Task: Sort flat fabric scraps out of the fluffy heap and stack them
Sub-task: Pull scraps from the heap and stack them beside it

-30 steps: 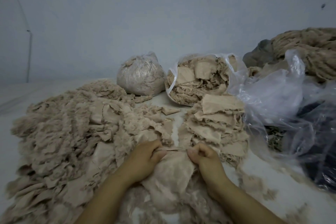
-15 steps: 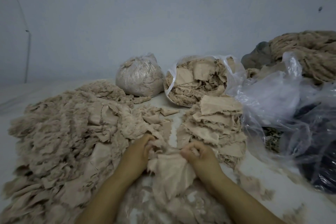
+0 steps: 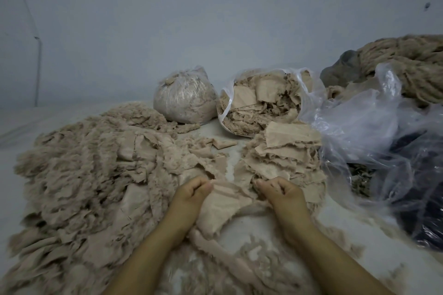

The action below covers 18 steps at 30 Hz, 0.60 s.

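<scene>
Head view shows a beige fabric scrap [image 3: 221, 208] stretched flatter between both hands than half a second ago, when it hung crumpled, so it looks nearly ready to stack. Left hand [image 3: 191, 193] and right hand [image 3: 279, 190] each pinch a top corner (fingers curled), holding it between the fluffy heap [image 3: 91, 175] and the stack of flat scraps [image 3: 282, 153], where it also was earlier.

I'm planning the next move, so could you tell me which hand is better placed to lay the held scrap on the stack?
Right. The right hand pinches the scrap beside the stack; the left hand lies by the fluffy heap.
</scene>
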Each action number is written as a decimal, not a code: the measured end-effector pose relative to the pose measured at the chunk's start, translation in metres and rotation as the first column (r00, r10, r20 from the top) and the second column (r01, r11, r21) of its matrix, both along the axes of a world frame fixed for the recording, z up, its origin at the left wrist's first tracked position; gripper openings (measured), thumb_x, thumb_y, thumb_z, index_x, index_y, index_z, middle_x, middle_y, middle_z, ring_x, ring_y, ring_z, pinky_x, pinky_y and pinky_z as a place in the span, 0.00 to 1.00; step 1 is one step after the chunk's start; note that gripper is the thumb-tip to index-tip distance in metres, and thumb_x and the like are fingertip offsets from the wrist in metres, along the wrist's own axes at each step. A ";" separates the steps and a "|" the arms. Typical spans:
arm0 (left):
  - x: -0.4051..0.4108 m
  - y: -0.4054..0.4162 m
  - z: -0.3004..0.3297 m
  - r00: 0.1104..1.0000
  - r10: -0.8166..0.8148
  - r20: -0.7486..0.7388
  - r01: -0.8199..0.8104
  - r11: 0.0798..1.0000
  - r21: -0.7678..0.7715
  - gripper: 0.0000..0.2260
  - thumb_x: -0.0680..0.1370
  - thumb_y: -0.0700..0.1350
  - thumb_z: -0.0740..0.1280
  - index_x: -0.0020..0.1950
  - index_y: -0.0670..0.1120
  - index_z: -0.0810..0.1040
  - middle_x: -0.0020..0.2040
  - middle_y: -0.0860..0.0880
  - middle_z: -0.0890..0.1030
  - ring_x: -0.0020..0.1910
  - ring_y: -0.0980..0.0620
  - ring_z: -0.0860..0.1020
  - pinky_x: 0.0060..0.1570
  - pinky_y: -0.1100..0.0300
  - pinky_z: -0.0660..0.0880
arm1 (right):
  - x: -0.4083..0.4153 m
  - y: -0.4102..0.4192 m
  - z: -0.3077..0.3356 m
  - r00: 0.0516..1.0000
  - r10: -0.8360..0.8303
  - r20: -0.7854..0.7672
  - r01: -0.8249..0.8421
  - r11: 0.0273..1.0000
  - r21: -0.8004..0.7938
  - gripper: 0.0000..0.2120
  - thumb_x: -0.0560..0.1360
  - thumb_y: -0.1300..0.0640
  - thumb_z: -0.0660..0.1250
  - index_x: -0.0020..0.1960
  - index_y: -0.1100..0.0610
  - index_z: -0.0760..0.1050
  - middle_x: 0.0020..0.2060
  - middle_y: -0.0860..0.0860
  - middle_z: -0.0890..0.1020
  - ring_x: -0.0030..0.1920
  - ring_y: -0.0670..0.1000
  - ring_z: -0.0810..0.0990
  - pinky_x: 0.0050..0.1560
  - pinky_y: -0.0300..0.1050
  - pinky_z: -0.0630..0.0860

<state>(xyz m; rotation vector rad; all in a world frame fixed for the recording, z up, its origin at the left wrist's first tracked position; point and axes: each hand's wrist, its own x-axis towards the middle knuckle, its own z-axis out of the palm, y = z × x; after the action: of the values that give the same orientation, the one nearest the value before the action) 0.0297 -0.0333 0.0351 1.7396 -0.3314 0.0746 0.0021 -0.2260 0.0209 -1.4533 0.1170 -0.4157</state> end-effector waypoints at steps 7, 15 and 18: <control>0.007 0.011 0.006 0.990 0.115 -0.076 -0.126 0.980 -0.155 0.10 0.80 0.41 0.60 0.40 0.43 0.75 0.33 0.48 0.78 0.34 0.52 0.75 0.34 0.61 0.72 | -0.007 -0.005 0.007 0.918 0.392 -0.067 -0.390 0.857 -0.336 0.11 0.66 0.50 0.74 0.41 0.58 0.84 0.36 0.54 0.85 0.36 0.43 0.82 0.38 0.31 0.76; -0.005 0.013 0.004 0.987 -0.147 -0.068 0.134 0.976 -0.173 0.08 0.75 0.49 0.67 0.41 0.45 0.80 0.37 0.47 0.80 0.37 0.51 0.77 0.36 0.61 0.75 | -0.013 0.003 0.010 0.912 0.398 -0.101 -0.376 0.711 -0.594 0.19 0.65 0.32 0.68 0.52 0.38 0.78 0.49 0.37 0.80 0.50 0.38 0.78 0.51 0.32 0.72; -0.012 -0.002 0.001 0.968 -0.250 -0.032 0.248 0.967 -0.059 0.08 0.73 0.52 0.66 0.40 0.49 0.78 0.34 0.53 0.79 0.34 0.57 0.76 0.33 0.65 0.73 | -0.012 0.019 0.003 0.950 0.312 -0.027 -0.285 0.826 -0.486 0.13 0.68 0.45 0.74 0.50 0.47 0.77 0.41 0.38 0.79 0.42 0.37 0.76 0.44 0.31 0.72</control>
<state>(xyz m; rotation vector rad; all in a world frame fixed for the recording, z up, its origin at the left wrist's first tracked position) 0.0172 -0.0354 0.0356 1.6307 -0.5124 -0.1314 -0.0096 -0.2065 0.0244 -1.9193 -0.2804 -0.2299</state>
